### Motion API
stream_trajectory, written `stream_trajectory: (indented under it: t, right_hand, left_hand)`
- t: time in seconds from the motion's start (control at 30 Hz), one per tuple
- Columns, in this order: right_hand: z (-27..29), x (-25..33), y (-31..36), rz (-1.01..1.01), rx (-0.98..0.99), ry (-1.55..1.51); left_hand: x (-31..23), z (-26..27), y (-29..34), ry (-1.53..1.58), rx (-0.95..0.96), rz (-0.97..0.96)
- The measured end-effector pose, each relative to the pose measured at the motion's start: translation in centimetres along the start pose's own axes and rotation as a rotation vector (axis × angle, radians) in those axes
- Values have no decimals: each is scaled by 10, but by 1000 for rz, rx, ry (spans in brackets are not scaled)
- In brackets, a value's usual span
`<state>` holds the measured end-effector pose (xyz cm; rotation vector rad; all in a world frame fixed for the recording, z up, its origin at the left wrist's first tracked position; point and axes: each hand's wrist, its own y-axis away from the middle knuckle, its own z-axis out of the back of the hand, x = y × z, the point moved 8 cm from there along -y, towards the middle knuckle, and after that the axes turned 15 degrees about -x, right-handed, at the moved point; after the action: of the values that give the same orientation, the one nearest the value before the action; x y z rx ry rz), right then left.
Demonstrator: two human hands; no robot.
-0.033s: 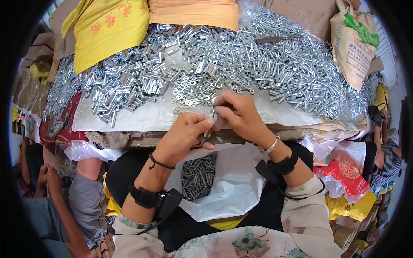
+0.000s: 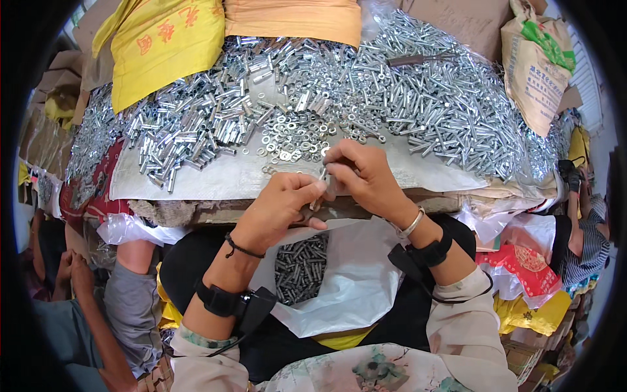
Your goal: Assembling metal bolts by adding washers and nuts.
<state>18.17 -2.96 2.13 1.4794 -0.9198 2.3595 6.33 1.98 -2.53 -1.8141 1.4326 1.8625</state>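
Metal piece (image 2: 322, 174) sits mid-frame; from here I see my left grip (image 2: 285, 197) and right grip (image 2: 361, 175) pinching it together, above the white bag (image 2: 359, 291) at lower centre.

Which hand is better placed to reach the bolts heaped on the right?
Right, I'd judge: the right hand is nearer the bolts, which lie on its own side; the left hand is farther away. Both seem to pinch a small metal piece, though.
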Motion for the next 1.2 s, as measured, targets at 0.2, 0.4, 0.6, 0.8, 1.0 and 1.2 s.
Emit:
stream_trajectory:
  t: [0.2,0.4,0.6,0.8,1.0,1.2]
  right_hand:
    - [-6,20,17,504,-24,322]
    - [-23,-2,-7,548,-73,760]
    - [-22,-1,-14,458,-113,683]
    - [-9,2,-8,351,-139,236]
    - [-15,22,18,629,-54,577]
    - [40,7,-1,472,-276,1009]
  left_hand:
    - [-3,6,-7,62,-96,-99]
    - [-8,24,-13,-22,-267,-191]
    - [-10,22,-11,17,-279,-199]
    - [-9,14,-10,3,-246,-200]
    - [-3,9,-13,15,-220,-209]
    - [-9,8,-14,1,-239,-241]
